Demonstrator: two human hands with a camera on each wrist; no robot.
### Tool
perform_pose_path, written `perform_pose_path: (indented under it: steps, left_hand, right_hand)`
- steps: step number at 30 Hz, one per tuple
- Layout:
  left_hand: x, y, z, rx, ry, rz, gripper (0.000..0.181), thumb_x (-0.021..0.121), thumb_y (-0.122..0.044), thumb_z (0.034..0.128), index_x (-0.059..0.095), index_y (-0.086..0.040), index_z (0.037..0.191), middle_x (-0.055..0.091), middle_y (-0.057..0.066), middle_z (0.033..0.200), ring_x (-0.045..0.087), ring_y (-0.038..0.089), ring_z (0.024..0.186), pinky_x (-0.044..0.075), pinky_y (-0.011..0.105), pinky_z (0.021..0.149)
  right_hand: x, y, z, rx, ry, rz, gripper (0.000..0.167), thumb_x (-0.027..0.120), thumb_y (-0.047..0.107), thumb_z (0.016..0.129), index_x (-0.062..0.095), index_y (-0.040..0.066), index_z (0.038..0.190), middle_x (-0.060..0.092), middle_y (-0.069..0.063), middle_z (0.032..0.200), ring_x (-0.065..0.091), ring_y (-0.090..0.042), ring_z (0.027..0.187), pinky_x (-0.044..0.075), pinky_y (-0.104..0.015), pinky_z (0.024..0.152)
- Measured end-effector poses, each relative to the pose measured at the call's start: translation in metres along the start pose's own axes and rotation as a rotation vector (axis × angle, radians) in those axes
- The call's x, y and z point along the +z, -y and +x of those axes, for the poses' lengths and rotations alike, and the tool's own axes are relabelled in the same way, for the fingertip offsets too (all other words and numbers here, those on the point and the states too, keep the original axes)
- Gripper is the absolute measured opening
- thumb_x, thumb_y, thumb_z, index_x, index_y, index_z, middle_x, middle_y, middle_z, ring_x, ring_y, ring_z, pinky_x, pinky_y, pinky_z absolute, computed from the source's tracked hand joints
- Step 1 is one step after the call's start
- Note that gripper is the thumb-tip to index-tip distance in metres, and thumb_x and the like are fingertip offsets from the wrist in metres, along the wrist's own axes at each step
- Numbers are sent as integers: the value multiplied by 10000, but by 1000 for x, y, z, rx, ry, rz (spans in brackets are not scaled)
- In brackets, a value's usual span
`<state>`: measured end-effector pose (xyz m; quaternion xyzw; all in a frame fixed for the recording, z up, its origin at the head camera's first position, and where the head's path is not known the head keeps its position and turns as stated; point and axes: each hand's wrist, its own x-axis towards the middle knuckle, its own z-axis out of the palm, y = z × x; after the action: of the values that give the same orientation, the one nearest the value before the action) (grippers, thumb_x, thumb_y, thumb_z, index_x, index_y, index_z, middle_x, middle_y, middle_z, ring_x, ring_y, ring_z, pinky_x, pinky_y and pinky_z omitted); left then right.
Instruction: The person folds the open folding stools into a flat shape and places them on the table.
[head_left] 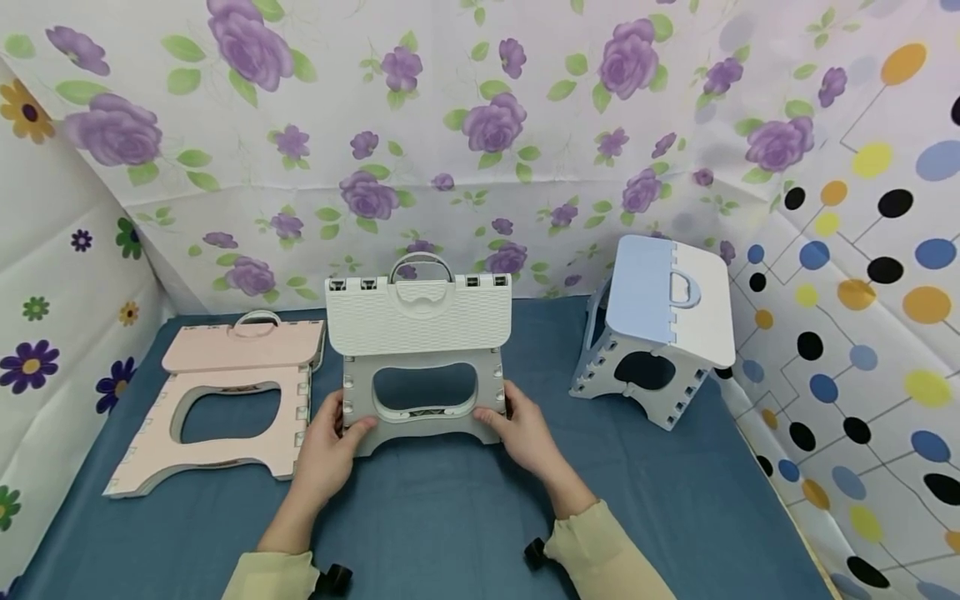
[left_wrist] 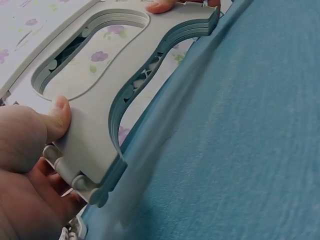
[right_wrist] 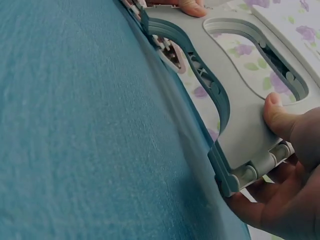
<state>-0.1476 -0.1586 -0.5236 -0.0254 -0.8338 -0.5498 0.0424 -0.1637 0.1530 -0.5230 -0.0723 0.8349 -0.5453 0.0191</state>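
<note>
From the near edge of the table [head_left: 450, 525], two forearms in pale yellow sleeves [head_left: 273, 575] are extended toward the middle, angled inward, with the palms turned to face each other. The left hand [head_left: 324, 454] and the right hand [head_left: 528, 429] are set at opposite sides of the grey-and-white stool [head_left: 420, 333], low on its frame. By each hand a side is pinched: the thumb is laid on the front face beside the oval opening, and the fingers are bent round behind the hinged edge.

The stool is held folded flat near the middle of the table, its white panel and handle [head_left: 422, 257] pointed up and toward the far edge, its arched foot toward the near edge. Its long axis is run from near to far, roughly square to the far edge. Whether the foot touches the cloth cannot be told.

Toward the far left corner, a folded pink stool [head_left: 240, 357] is laid, handle toward the far edge. Near the far right corner, a blue-and-white stool [head_left: 667, 308] is stood unfolded. Beyond the far edge, a floral curtain [head_left: 495, 125] is hung.
</note>
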Motion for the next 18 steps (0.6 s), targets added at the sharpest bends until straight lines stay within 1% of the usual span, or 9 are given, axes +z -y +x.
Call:
perform_pose_path:
  steps: [2,6,9,13,16,18]
  left_hand:
    - [-2,0,0,-5,-3,2,526,686,-149,1074,478,7,1531,662,214,1332,669,324,1158,526,287,876]
    - [-6,-4,1,1,-3,2,523,674,-143,1081,477,22,1536,659,227,1331,665,329,1128,530,321,863]
    - [-8,-5,2,-7,-3,4,527,671,-154,1084,475,33,1536,660,236,1324,665,334,1116,531,324,852]
    - [-10,-6,1,-23,-1,10,534,679,-184,1083,485,32,1532,670,238,1321,676,335,1111,533,307,846]
    - [-12,-6,1,-36,6,-6,540,669,-205,1090,485,34,1538,671,238,1316,679,332,1104,534,283,837]
    - [-14,-7,0,-52,13,-26,556,646,-230,1104,468,45,1553,659,244,1330,672,324,1108,533,267,836]
  right_hand:
    - [2,0,0,16,7,11,500,769,307,1009,601,152,1453,715,-62,1205,674,-188,989,557,-416,832]
    - [4,1,-1,31,14,36,526,747,323,1029,572,152,1495,713,-70,1198,677,-193,981,563,-408,813]
    - [5,3,-2,36,15,46,529,738,332,1035,567,163,1506,712,-66,1184,677,-194,966,565,-395,800]
    - [7,5,-3,43,8,71,534,735,307,1040,557,177,1526,717,-55,1183,686,-188,966,572,-387,799]
    - [9,8,-3,42,6,106,590,730,284,1046,505,177,1581,727,-80,1211,702,-201,970,581,-375,783]
    - [10,10,-4,47,11,135,659,725,282,1051,434,185,1634,728,-99,1241,714,-203,980,586,-362,776]
